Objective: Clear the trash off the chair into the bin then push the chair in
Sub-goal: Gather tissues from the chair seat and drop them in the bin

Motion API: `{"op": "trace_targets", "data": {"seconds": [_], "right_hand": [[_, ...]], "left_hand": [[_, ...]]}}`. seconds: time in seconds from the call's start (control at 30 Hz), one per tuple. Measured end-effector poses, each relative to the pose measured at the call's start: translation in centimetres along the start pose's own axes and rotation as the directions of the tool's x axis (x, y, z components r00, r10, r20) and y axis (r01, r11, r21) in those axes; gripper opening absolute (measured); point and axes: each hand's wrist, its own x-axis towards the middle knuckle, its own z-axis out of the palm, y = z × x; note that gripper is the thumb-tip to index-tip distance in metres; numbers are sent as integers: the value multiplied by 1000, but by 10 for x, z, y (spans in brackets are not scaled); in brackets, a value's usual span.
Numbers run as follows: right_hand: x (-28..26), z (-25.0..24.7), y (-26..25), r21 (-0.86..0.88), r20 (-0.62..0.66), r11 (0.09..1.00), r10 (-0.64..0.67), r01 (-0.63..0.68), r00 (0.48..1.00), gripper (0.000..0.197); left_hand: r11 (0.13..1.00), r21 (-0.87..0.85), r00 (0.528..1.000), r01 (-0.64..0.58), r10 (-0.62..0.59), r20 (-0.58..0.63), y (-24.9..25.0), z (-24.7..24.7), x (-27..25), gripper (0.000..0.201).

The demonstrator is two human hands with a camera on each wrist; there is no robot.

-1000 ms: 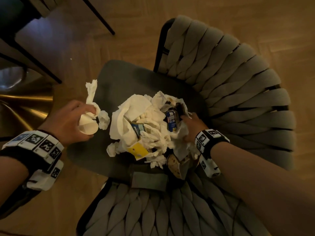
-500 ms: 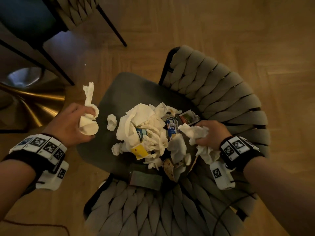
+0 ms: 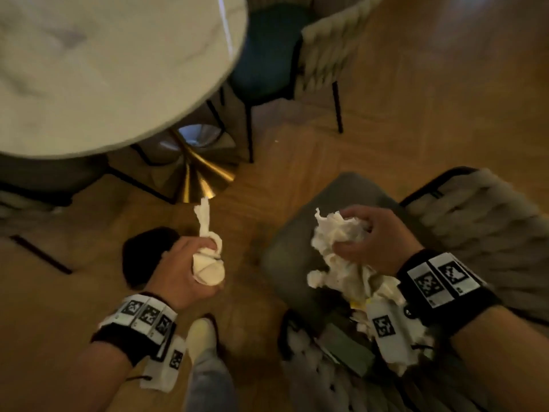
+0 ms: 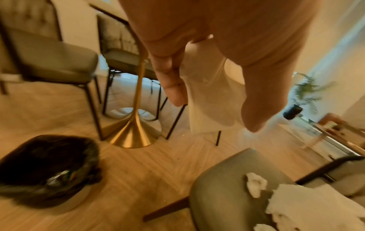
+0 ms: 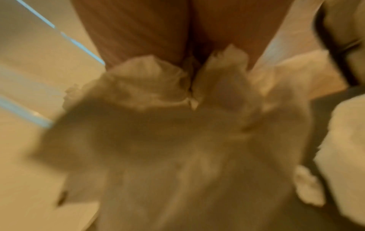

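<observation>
My left hand (image 3: 190, 263) grips a crumpled white napkin wad (image 3: 208, 263) over the floor, just right of the black-lined bin (image 3: 142, 251); in the left wrist view the bin (image 4: 47, 165) stands low at the left. My right hand (image 3: 365, 242) grips a bunch of crumpled tissues (image 3: 335, 233) above the grey chair seat (image 3: 291, 251). More white paper trash (image 3: 359, 283) lies on the seat near my right wrist. The right wrist view is filled by the blurred tissues (image 5: 177, 132).
A round white table (image 3: 104, 69) on a gold pedestal base (image 3: 196, 173) stands ahead to the left. Another chair with a dark seat (image 3: 273, 46) sits beyond. My shoe (image 3: 199, 337) is on the wood floor between bin and chair.
My right hand has lifted a bunch of tissues off the pile. My left hand has carried its napkin wad left, off the seat and beside the bin. The view has swung up toward the table.
</observation>
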Motion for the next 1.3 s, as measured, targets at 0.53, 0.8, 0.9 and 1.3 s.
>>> {"op": "trace_targets", "data": {"seconds": [0.53,0.8,0.9,1.3], "right_hand": [[193,458,-150,-58,332,985,173,-163,927,62],[278,592,-108,-227,358,955,265,-191,896,68],[297,613,-108,-250,367,962,197,-108,909,72],[222,514,-132,-188,420,960,268,-206,867,22]], "left_hand": [[846,-197,869,495,-479,123,-388,-39,51,73],[844,39,789,534,-515,335,-484,24,133,96],[854,54,800,517,-505,324,-503,33,148,122],[856,3,824,517,-498,269,-423,-26,78,33]]}}
